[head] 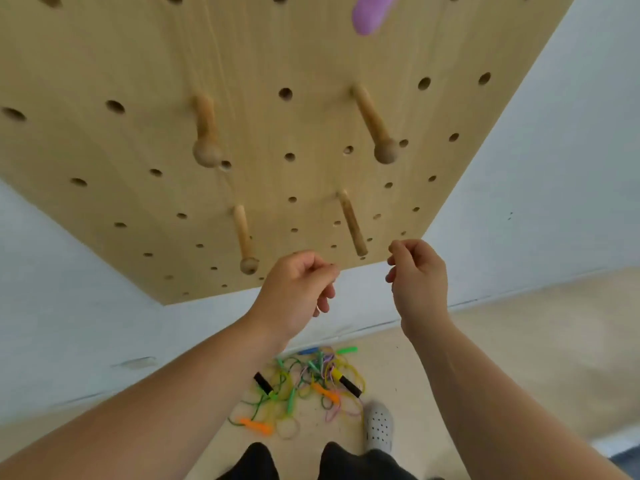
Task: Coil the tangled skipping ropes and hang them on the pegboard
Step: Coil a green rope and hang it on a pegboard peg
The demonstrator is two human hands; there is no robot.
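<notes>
Your left hand (298,289) and right hand (419,275) are curled, holding nothing; a peg (351,221) just above; ropes (304,386) far below.

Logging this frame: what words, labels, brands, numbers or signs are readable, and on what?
None can be read. The pegboard is plain wood. The purple object at its top, the tangled skipping ropes below and the white shoe show no legible marking.
</notes>
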